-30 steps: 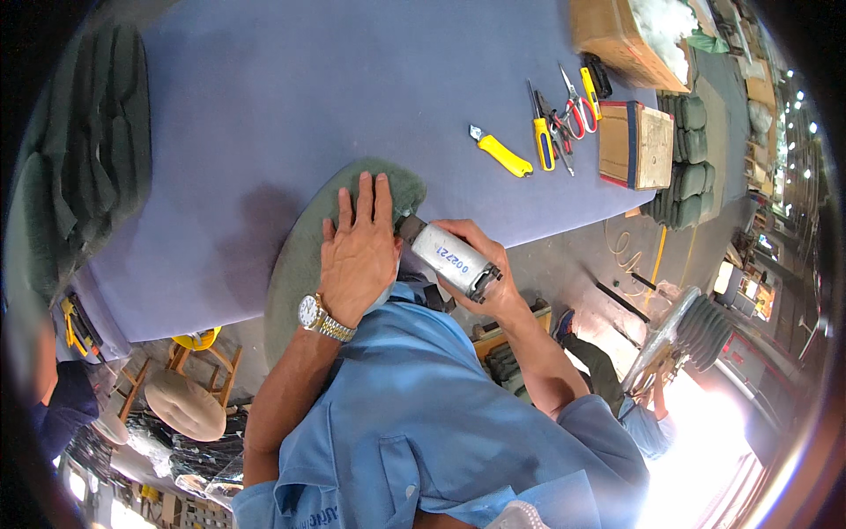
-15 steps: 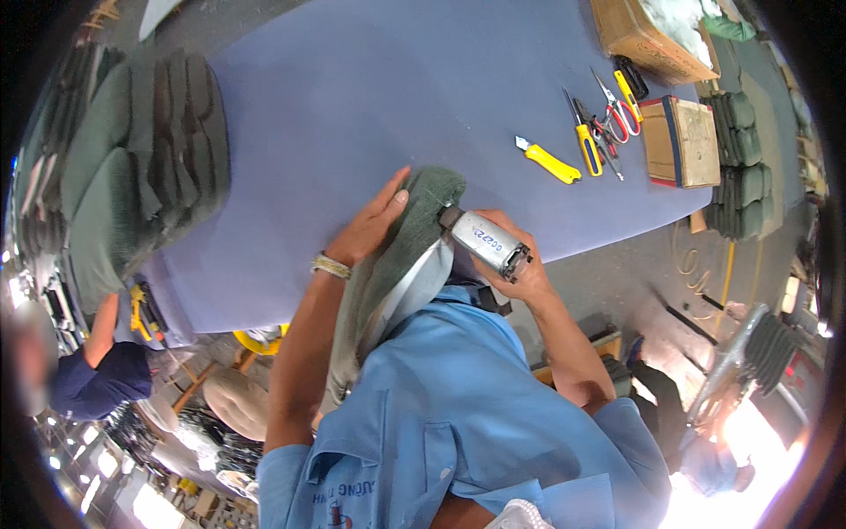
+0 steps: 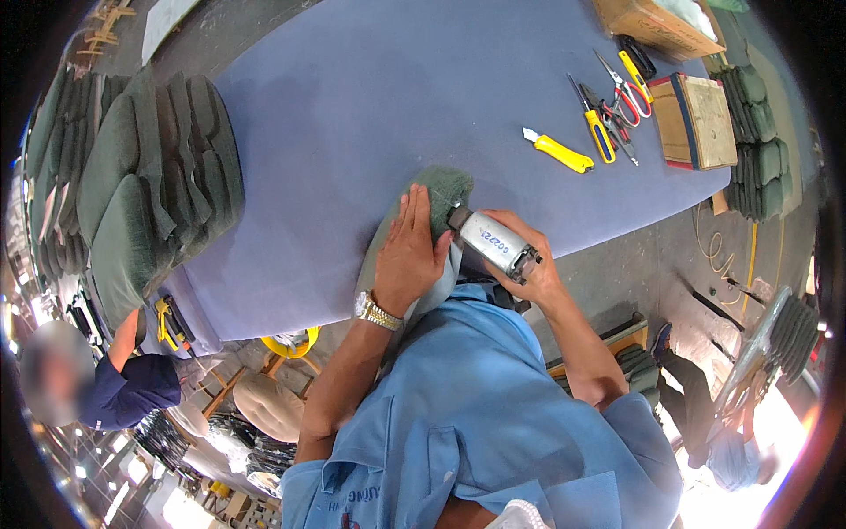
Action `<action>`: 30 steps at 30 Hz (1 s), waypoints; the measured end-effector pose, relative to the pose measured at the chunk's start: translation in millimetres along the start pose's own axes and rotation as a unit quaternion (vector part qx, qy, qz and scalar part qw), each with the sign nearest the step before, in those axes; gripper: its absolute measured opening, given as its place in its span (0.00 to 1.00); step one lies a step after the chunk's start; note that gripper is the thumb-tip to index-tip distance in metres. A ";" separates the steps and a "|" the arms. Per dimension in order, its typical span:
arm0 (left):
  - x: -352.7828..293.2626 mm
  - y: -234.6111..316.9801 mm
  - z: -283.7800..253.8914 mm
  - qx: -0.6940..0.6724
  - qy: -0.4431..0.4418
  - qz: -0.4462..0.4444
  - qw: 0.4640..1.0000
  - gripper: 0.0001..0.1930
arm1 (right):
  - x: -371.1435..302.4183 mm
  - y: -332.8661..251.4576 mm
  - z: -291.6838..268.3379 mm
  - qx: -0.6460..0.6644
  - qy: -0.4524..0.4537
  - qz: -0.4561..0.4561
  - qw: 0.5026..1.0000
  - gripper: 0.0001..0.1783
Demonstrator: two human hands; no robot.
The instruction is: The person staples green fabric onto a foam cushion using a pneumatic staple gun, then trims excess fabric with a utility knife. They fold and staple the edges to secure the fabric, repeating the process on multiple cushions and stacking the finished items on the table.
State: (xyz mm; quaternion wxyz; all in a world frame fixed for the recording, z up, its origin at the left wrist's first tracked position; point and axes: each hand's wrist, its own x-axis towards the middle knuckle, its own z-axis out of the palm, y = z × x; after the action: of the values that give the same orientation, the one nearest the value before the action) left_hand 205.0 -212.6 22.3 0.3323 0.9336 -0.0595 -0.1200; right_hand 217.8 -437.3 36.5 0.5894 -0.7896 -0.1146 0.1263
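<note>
A dark green fabric-covered cushion (image 3: 451, 185) stands tilted against my body at the table's near edge. My left hand (image 3: 410, 251) lies flat on its face, fingers stretched out and thumb apart. My right hand (image 3: 530, 264) is wrapped round a silver staple gun (image 3: 493, 240), whose dark nose touches or nearly touches the cushion's right edge. Pale backing shows along that edge, below the nose. The trigger and the fingers beneath the tool are hidden.
On the blue-grey table (image 3: 352, 106) lie a yellow utility knife (image 3: 560, 152), a screwdriver (image 3: 599, 132), pliers (image 3: 621, 137) and red-handled scissors (image 3: 627, 97). Cardboard boxes (image 3: 696, 119) stand at the right. Green cushions (image 3: 167, 176) are stacked at the left, where a co-worker's arm (image 3: 123, 344) reaches in.
My left hand has moved from the cushion's left side onto its face, and its fingers now lie flat there. The staple gun stays at the cushion's right edge. The view has shifted slightly.
</note>
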 end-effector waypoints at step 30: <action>2.2 21.3 0.0 0.091 0.009 -0.047 0.995 0.42 | -6.4 -5.9 4.7 0.004 -0.002 0.033 0.999 0.37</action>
State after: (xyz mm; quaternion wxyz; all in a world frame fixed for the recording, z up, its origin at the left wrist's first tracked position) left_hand 206.4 -229.4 35.5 0.2401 0.9629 -0.0237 -0.1212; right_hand 210.0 -433.6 41.3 0.5878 -0.7904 -0.0895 0.1474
